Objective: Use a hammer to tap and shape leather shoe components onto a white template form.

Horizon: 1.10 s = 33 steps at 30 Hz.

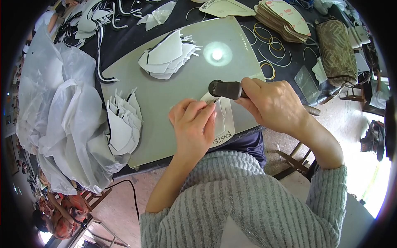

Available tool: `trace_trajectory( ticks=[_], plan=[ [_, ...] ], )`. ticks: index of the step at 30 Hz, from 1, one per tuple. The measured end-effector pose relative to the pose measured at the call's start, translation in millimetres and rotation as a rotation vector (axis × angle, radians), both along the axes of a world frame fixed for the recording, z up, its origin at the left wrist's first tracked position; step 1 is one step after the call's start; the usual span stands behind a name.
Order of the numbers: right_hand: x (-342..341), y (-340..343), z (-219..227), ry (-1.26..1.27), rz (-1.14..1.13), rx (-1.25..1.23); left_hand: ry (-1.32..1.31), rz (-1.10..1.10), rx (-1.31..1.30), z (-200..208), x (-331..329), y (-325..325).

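Left hand (191, 124) flat on white template (225, 120), right hand (271, 103) beside it, clenched around dark-handled tool (225, 89).

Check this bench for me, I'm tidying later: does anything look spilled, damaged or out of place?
Nothing looks damaged or spilled. The rubber bands lie scattered loose on the dark table, and the white plastic sheeting spills over its left edge.

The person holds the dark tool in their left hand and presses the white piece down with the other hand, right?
Not quite. The head view shows the dark tool in the right hand; the left hand presses the white piece down on the grey mat.
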State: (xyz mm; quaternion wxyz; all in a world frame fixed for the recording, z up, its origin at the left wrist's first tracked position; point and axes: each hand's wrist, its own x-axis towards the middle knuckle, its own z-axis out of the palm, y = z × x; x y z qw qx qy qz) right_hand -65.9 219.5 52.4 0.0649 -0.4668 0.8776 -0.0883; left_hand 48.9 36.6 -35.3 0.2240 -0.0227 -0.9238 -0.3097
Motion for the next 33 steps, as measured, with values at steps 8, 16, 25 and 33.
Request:
trace_trajectory(
  ticks=[8, 16, 25, 33],
  plan=[
    [1.4, 4.3, -12.6, -0.052, -0.025, -0.076, 0.019, -0.002, 0.011, -5.6, 1.6, 0.2],
    [0.4, 5.3, -16.7, -0.085, -0.006, 0.173, 0.002, -0.001, -0.002, 1.7, 2.9, -3.1],
    [-8.7, 6.7, -11.9, -0.023, 0.008, -0.235, 0.061, -0.054, -0.134, -0.5, 3.0, -2.9],
    [-3.8, 4.5, -5.6, -0.069, -0.006, -0.170, 0.066, -0.064, -0.097, 0.2, 2.6, -2.7]
  ],
)
